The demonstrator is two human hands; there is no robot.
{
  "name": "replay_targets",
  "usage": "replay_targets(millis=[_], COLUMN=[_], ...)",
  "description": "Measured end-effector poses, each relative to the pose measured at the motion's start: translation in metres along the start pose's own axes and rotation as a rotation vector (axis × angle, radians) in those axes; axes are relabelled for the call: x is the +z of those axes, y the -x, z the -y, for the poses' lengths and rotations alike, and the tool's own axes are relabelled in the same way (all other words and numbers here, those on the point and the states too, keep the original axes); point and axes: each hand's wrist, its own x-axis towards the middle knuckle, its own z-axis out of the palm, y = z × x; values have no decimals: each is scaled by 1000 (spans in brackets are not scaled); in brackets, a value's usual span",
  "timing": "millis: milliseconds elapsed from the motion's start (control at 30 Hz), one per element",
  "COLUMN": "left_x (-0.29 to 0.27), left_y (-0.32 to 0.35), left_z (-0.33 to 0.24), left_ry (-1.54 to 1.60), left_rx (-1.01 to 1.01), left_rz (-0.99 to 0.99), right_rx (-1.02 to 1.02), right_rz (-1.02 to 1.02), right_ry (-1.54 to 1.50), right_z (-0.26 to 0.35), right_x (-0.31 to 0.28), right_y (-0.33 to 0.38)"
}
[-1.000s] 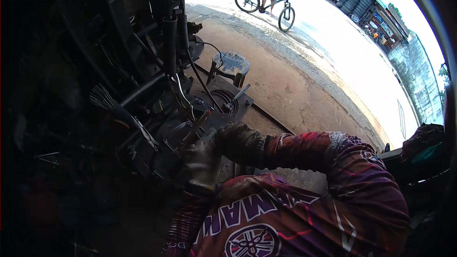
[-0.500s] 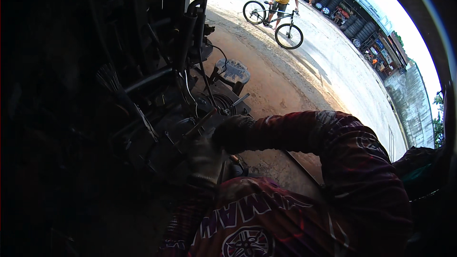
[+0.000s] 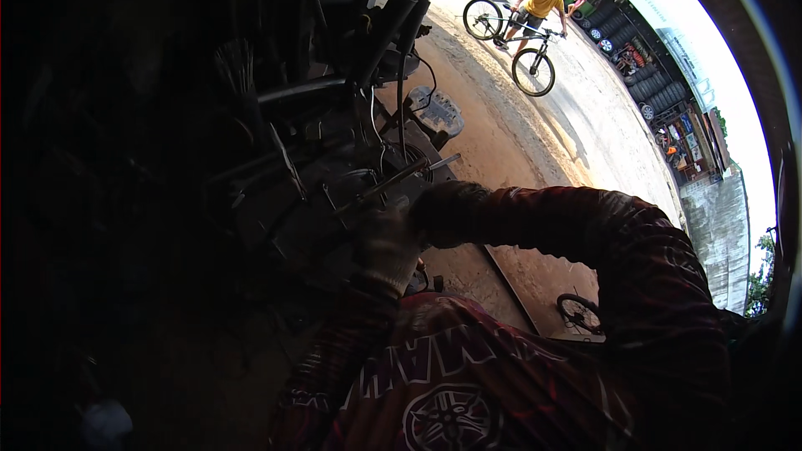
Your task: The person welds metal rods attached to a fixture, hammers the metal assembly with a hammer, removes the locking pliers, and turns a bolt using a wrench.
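Rod (image 3: 386, 185) lies slantwise over the dark desk (image 3: 276, 213), just ahead of the hands, its far end up toward the right. Flatter in view than a second ago, when it stood steeper.

Left hand (image 3: 384, 238): gloved, blurred, by the rod's near end; cannot tell whether its fingers are round the rod or only beside it. Right hand (image 3: 449, 210): gloved, in shadow, close against the left, bent in from the right; cannot tell how far closed or on what.

View swung since the earlier frames: hands, desk and stool (image 3: 438, 113) all sit farther right. Person (image 3: 543, 2) in yellow, out on the road, now leans over the bike (image 3: 522, 43); stood straighter half a second ago. New at lower right: part of a wheel (image 3: 579, 315), on the ground.
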Motion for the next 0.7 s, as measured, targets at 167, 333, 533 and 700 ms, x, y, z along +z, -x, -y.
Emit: replay_targets(millis=[167,333,533,700], left_x=[-25,-31,-46,-50], left_y=[3,8,8,15], left_z=[4,-1,-12,-5], left_ry=[76,103,63,386], left_rx=[138,183,318,273], left_rz=[-213,-185,-143,-108], right_rx=[2,-194,-103,-6], right_rz=[-134,-565,-713,-703], right_ry=[58,89,-143,83], right_z=[9,33,29,49], right_x=[-3,13,73,40], right_y=[18,51,70,80])
